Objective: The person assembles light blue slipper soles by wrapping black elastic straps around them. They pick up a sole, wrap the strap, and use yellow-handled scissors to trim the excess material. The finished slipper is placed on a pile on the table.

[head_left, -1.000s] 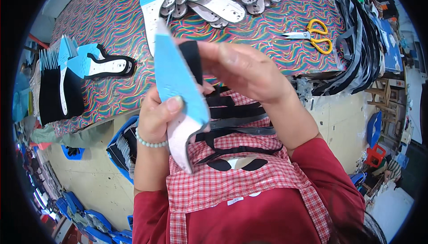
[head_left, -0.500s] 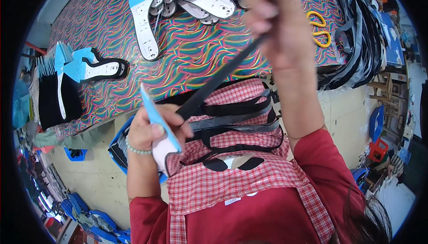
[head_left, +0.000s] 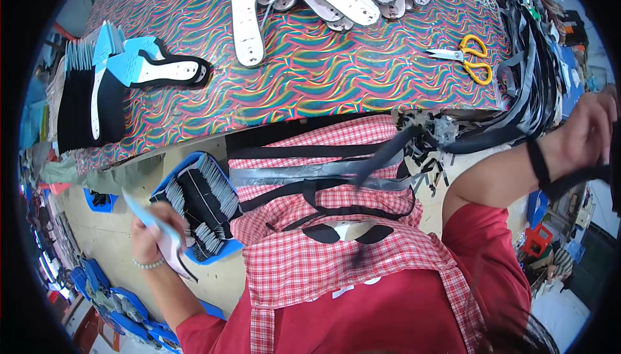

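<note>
Down at the left, my left hand (head_left: 152, 234) is closed on an insole (head_left: 169, 236), light blue at one end and pale at the other, with a dark edge. It is held out beside a blue bin. Far to the right, my right hand (head_left: 587, 131) is raised with curled fingers, blurred at the picture's rim. A long black strip (head_left: 479, 140) trails from it, looping past my wrist, its loose end swinging over my lap. The grip itself is partly hidden. More black and grey strips (head_left: 297, 173) lie across my red checked apron (head_left: 349, 260).
The patterned table (head_left: 310, 82) holds a pile of insoles (head_left: 349, 1), yellow-handled scissors (head_left: 475, 60) and a stack of black-edged insoles (head_left: 97, 108). Strips hang off its right end (head_left: 524, 82). A blue bin (head_left: 233, 247) of packed insoles stands on the floor. Black scraps lie below the table.
My right hand has swung from above the table out to the far right, and the strip has come away from my left hand. My left hand has moved left and down with the insole.
</note>
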`<state>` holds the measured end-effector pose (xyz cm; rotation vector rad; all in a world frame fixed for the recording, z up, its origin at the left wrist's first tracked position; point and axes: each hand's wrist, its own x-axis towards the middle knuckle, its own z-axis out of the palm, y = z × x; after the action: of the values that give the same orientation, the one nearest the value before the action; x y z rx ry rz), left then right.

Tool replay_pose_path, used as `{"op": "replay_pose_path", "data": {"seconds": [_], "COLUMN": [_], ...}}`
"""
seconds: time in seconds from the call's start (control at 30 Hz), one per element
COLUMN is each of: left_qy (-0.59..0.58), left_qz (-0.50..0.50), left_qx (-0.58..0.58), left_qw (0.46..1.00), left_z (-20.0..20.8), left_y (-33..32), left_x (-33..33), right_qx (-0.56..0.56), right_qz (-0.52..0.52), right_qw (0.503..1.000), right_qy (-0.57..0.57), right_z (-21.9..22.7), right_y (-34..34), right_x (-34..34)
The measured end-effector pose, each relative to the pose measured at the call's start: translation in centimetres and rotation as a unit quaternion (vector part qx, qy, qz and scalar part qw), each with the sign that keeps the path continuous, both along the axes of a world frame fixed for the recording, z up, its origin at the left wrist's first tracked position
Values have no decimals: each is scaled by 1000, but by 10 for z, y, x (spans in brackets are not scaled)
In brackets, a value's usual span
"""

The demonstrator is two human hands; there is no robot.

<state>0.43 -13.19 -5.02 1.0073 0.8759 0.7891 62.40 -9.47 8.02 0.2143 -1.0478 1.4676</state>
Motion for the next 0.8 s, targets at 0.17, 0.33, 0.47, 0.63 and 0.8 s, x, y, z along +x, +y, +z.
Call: {"op": "replay_pose_path", "data": {"seconds": [0.17, 0.33, 0.47, 0.63, 0.8], "left_qy": [96, -93, -124, -111, -49], "left_qz": [208, 134, 162, 148, 197], "left_qx": [-25, 41, 2, -62, 31], "left_qw": [973, 986, 979, 981, 979], "left_z": [11, 26, 24, -11, -11], "left_y": [19, 52, 56, 48, 53], "left_x": [69, 133, 167, 183, 207], "right_qx": [269, -45, -246, -391, -353], "right_qz": [-323, -135, -90, 39, -157], "right_qw": [697, 896, 892, 894, 867], "right_qy": [-580, -422, -367, -215, -314], "right_z": [-62, -69, -98, -132, -143], "right_y": [-7, 21, 16, 10, 14], "right_x": [-217, -265, -263, -242, -241]}}
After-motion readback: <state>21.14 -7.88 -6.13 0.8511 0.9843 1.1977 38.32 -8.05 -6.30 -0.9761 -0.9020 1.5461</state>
